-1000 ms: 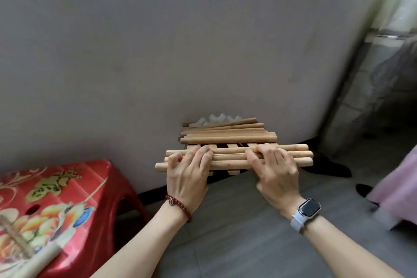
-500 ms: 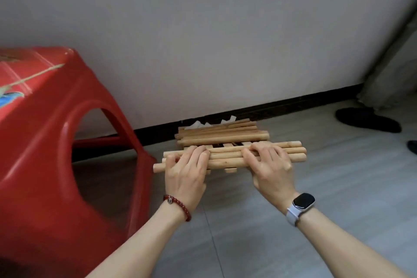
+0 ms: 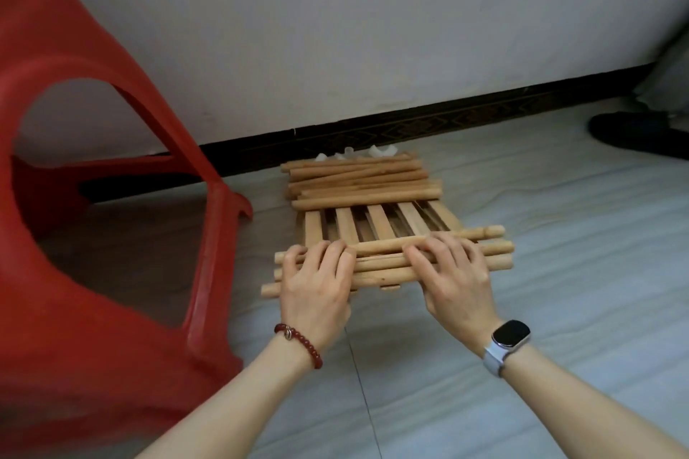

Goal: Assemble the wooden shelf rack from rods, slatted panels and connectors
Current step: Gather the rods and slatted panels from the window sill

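Three long wooden rods lie crosswise on the near end of the slatted panels, down on the floor. Left hand and right hand both lie over them, fingers curled over the top, each grip holding the rods. Shorter rods are piled at the far end, white connectors behind, a red plastic stool on the left.

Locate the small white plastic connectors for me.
In the head view, the small white plastic connectors lie on the floor against the dark baseboard, just behind the far pile of wooden rods, right of the red plastic stool.
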{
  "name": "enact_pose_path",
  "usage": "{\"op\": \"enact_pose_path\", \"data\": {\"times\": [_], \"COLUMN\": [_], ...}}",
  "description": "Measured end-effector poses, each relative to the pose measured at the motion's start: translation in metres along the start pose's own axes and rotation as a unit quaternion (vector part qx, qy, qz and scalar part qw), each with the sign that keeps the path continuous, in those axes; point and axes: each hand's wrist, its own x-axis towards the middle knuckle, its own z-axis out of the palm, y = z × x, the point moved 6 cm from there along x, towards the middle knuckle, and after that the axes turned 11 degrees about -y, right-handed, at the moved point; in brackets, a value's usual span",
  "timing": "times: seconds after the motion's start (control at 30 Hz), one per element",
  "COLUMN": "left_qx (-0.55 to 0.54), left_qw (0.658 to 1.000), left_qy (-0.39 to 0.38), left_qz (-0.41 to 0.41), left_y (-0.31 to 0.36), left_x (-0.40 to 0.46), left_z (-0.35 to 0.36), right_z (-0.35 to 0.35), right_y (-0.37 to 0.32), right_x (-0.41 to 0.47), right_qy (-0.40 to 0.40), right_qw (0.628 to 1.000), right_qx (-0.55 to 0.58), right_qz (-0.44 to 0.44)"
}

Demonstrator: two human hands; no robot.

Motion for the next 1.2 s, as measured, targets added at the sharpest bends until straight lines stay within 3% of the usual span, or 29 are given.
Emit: {"op": "enact_pose_path", "data": {"times": [0.13, 0.37, 0.67, 0.8, 1.0, 1.2], "left_qx": [0.036, 0.080, 0.043, 0.018, -0.049, -0.129], "left_qw": [0.988, 0.941, 0.930, 0.934, 0.893, 0.848], "left_qy": [-0.135, -0.323, -0.360, -0.353, -0.446, -0.497], "left_qz": [0.063, 0.064, 0.063, 0.044, -0.038, -0.128], "left_y": [0.018, 0.020, 0.017, 0.017, 0.012, 0.009], "left_x": [-0.019, -0.058, -0.074, -0.077, -0.071, -0.055], "left_z": [0.035, 0.099, 0.118, 0.120, 0.084, -0.057], "right_z": [0.025, 0.060, 0.075, 0.082, 0.060, -0.062], "right_y": [0.002, -0.014, -0.033, -0.034, -0.038, -0.047], "right_x": [-0.032, -0.064, -0.082, -0.090, -0.091, -0.054], "right_qy": [-0.102, -0.261, -0.313, -0.329, -0.485, -0.581], "right_qw": [0.995, 0.965, 0.947, 0.943, 0.873, 0.779], "right_qx": [0.001, -0.016, -0.043, -0.026, 0.047, 0.197], "right_qz": [-0.003, -0.030, -0.064, -0.032, 0.035, 0.128]}}
